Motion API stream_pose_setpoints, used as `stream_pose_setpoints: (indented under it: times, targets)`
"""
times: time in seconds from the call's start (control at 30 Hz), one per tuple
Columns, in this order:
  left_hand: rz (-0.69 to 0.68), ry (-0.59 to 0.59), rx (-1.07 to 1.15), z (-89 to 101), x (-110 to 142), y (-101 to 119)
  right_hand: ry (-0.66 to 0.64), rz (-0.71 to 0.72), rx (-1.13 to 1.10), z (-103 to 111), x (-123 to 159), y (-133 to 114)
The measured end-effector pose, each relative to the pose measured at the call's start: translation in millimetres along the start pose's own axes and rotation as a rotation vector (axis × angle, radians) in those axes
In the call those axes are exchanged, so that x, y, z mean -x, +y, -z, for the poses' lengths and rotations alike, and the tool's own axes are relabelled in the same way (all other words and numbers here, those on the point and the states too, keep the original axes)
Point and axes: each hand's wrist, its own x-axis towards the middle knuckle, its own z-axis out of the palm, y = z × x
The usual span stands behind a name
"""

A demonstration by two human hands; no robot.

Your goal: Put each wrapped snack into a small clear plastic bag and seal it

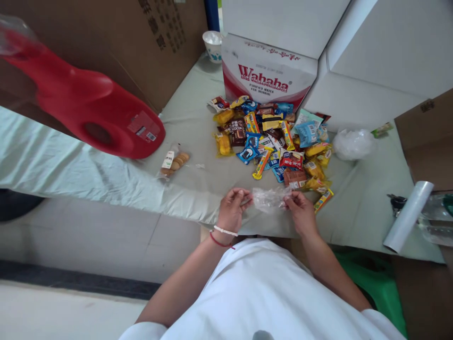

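Note:
A crumpled clear plastic bag (pixel 269 200) is stretched between my two hands above the table's front edge. My left hand (pixel 234 203), with a white and a red bracelet at its wrist, pinches the bag's left end. At the other end, the fingers of my right hand (pixel 300 208) are closed on the plastic. Just beyond the bag lies a heap of small wrapped snacks (pixel 269 137) in yellow, blue, red and brown. A clear packet of round biscuits (pixel 174 163) lies by itself to the left.
A large red jug (pixel 95 104) stands at the left beside a brown carton (pixel 123 47). Behind the heap are a Wahaha box (pixel 267 71) and a paper cup (pixel 213 46). Bunched clear plastic (pixel 354 143) and a film roll (pixel 408 217) lie on the right.

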Motion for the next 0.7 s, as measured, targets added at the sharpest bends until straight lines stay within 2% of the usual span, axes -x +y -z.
stream_pose_setpoints:
  times: [0.07, 0.13, 0.23, 0.33, 0.4, 0.43, 0.5, 0.57, 0.63, 0.7]
  targets:
    - [0.033, 0.035, 0.122, 12.3, -3.9, 9.5, -0.013, 0.021, 0.006, 5.7, -2.8, -3.1]
    - [0.003, 0.071, 0.065, 19.6, -2.2, 16.1, -0.046, 0.033, 0.021, 8.5, -2.7, -8.0]
    - [-0.144, 0.031, -0.300, 13.7, 10.9, 16.6, -0.091, 0.036, 0.084, 3.9, 1.9, -18.9]
    - [-0.362, -0.178, -0.786, -6.5, 26.3, 6.8, -0.178, 0.065, 0.150, -7.3, 7.3, -32.4]
    - [-0.401, -0.278, -0.998, -18.4, 30.6, -1.7, -0.202, 0.111, 0.153, -13.7, 9.5, -39.0]
    - [-0.379, -0.279, -1.043, -22.2, 30.6, -5.6, -0.188, 0.144, 0.159, -15.7, 10.3, -40.3]
    - [-0.338, -0.205, -1.020, -24.8, 27.7, -11.6, -0.121, 0.215, 0.232, -16.9, 11.8, -37.6]
    - [-0.384, -0.112, -0.918, -22.9, 23.8, -14.9, -0.072, 0.258, 0.370, -14.9, 13.3, -28.1]
    - [-0.452, -0.037, -0.798, -18.8, 19.9, -15.9, -0.081, 0.245, 0.465, -11.2, 13.5, -15.0]
    - [-0.404, 0.058, -0.631, -13.1, 14.7, -14.3, -0.083, 0.194, 0.431, -7.0, 11.3, -3.1]
